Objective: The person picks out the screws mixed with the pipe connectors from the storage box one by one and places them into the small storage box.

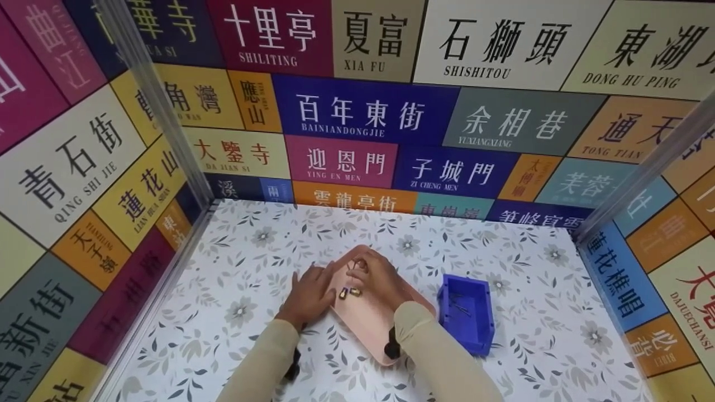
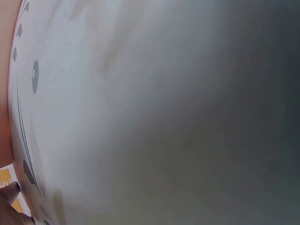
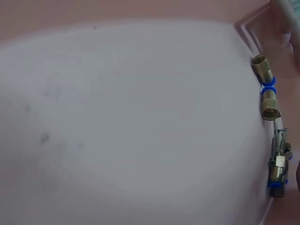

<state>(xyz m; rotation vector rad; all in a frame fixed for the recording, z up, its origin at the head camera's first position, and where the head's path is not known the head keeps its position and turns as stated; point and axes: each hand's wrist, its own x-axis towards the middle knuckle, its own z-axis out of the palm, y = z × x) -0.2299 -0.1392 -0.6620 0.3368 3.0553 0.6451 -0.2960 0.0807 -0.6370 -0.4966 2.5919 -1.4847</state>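
A white floral tabletop (image 1: 536, 312) bears a pink tray (image 1: 368, 321) and, just beside it, a blue bin (image 1: 475, 330).

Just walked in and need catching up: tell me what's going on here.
A person is working over small metal parts on a pink tray. The right hand is over the tray's far part, close to the parts; whether it grips one is unclear. The left hand lies at the tray's left edge. Two brass fittings lie on the tray, and a blue bin to its right holds some thin pieces.
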